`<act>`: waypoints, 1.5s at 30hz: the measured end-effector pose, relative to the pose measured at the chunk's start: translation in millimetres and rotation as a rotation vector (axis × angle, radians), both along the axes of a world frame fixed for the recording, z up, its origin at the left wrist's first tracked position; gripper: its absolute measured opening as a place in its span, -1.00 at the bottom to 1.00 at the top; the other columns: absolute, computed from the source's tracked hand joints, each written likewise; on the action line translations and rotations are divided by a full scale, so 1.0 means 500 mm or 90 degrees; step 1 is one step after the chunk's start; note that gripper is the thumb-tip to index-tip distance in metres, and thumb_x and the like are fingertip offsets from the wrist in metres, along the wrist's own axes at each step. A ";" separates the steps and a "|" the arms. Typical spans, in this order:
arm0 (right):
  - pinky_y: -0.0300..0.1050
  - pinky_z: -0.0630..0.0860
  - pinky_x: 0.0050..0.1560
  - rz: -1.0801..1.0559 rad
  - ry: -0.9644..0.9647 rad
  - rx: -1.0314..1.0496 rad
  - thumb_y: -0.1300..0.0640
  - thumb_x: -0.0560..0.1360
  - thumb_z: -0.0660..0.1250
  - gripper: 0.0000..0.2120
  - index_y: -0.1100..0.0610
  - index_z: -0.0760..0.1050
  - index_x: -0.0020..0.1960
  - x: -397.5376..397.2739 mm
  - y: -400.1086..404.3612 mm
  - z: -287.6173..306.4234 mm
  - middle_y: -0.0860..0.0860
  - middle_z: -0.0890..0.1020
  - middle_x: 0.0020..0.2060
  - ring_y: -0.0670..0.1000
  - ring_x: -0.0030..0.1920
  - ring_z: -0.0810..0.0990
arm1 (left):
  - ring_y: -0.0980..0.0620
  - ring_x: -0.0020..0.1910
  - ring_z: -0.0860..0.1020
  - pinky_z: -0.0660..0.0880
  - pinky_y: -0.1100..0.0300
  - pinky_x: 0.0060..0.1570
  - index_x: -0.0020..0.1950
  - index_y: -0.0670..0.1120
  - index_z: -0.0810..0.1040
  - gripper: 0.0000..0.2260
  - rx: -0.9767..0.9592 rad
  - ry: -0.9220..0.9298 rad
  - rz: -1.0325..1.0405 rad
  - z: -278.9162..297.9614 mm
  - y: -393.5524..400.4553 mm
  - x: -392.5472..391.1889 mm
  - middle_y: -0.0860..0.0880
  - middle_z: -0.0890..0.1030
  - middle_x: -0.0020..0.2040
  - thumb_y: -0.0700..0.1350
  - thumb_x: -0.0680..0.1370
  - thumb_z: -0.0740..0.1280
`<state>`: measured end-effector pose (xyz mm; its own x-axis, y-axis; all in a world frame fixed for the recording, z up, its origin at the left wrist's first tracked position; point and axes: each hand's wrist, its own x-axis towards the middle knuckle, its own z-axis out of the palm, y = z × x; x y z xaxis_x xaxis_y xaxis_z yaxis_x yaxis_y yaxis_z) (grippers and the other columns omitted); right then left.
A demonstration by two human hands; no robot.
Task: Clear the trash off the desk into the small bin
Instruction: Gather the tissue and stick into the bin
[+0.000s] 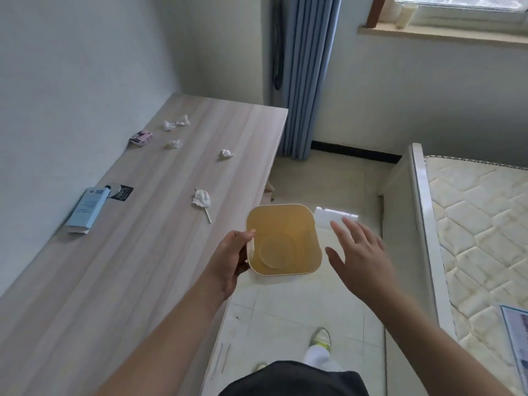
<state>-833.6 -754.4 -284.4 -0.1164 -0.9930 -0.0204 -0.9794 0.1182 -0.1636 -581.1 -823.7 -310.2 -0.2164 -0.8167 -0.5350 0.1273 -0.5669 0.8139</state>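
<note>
My left hand (232, 257) grips the left rim of a small yellow bin (285, 221), held in the air just off the desk's right edge. Its inside looks empty. My right hand (361, 252) hovers open to the right of the bin, fingers spread, not touching it. On the wooden desk (137, 252) lie several crumpled white tissues: one with a thin stick (202, 199) nearest the bin, another farther back (226, 153), one more (173, 144) and a pair (176, 122) near the far end. A small pink packet (140, 137) lies by the wall.
A light blue box (85, 208) and a black-and-white label (120, 191) lie at the desk's wall side. A bed with a bare mattress (480, 224) stands on the right. Tiled floor runs between desk and bed; a blue curtain (308, 75) hangs beyond.
</note>
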 end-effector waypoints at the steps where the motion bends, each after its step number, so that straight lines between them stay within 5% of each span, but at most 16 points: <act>1: 0.09 0.19 0.44 0.011 -0.009 0.005 -0.15 0.58 0.10 -0.48 0.01 0.22 0.48 -0.010 -0.022 -0.004 0.08 0.30 0.48 0.12 0.48 0.22 | -0.16 -0.10 0.34 0.30 -0.07 -0.08 0.08 -0.13 0.52 -0.33 0.002 -0.005 0.014 -0.002 -0.011 -0.007 -0.12 0.41 -0.03 0.23 0.14 0.56; 5: 0.08 0.21 0.43 0.073 -0.036 0.014 -0.15 0.56 0.13 -0.46 0.02 0.22 0.48 -0.053 -0.115 -0.014 0.08 0.30 0.48 0.13 0.47 0.23 | -0.16 -0.10 0.34 0.32 -0.07 -0.08 0.06 -0.05 0.47 -0.48 0.014 -0.015 0.099 0.002 -0.049 -0.039 -0.13 0.40 -0.03 0.16 0.24 0.51; 10: 0.08 0.23 0.42 0.161 -0.049 0.014 -0.13 0.56 0.16 -0.47 0.05 0.24 0.47 -0.097 -0.231 -0.007 0.09 0.33 0.46 0.14 0.46 0.25 | -0.15 -0.08 0.40 0.34 -0.03 -0.11 0.12 -0.17 0.52 -0.44 0.014 -0.022 0.210 0.029 -0.080 -0.079 -0.11 0.43 -0.01 0.15 0.28 0.49; 16: 0.07 0.25 0.40 0.280 -0.050 0.019 -0.12 0.55 0.20 -0.47 0.03 0.26 0.47 -0.070 -0.340 -0.010 0.08 0.35 0.44 0.13 0.44 0.28 | 0.00 -0.34 0.52 0.45 0.19 -0.42 -0.10 -0.14 0.41 -0.80 -0.033 -0.060 0.386 0.039 -0.064 -0.055 -0.14 0.50 -0.22 -0.04 0.51 0.35; 22: 0.06 0.27 0.37 0.382 -0.079 0.027 -0.09 0.53 0.25 -0.45 0.01 0.25 0.47 0.034 -0.411 -0.021 0.05 0.38 0.42 0.12 0.42 0.32 | -0.03 -0.24 0.56 0.48 0.14 -0.34 -0.01 -0.16 0.47 -0.66 -0.030 -0.065 0.524 0.043 -0.028 0.038 -0.12 0.58 -0.17 0.07 0.39 0.38; 31: 0.06 0.25 0.38 0.532 -0.045 0.047 -0.07 0.55 0.21 -0.46 0.03 0.22 0.49 0.265 -0.513 -0.041 0.05 0.34 0.45 0.11 0.43 0.30 | 0.03 -0.38 0.48 0.44 0.21 -0.37 -0.15 -0.11 0.44 -0.82 -0.026 -0.043 0.561 0.002 -0.025 0.179 -0.07 0.50 -0.30 -0.06 0.53 0.39; 39: 0.02 0.34 0.26 0.554 0.014 0.119 -0.07 0.54 0.22 -0.47 0.02 0.23 0.46 0.368 -0.580 -0.097 0.01 0.38 0.39 0.10 0.34 0.39 | -0.07 -0.27 0.38 0.35 0.08 -0.29 -0.15 -0.08 0.46 -0.58 0.031 -0.031 0.602 -0.018 -0.042 0.285 -0.14 0.41 -0.24 0.16 0.24 0.50; 45: 0.02 0.34 0.23 0.568 0.008 0.195 -0.03 0.54 0.24 -0.50 0.01 0.25 0.44 0.423 -0.629 -0.142 0.02 0.39 0.35 0.12 0.28 0.44 | 0.06 -0.46 0.43 0.40 0.21 -0.41 -0.14 -0.10 0.42 -0.81 0.030 -0.026 0.643 -0.032 -0.052 0.317 -0.05 0.43 -0.37 -0.04 0.51 0.38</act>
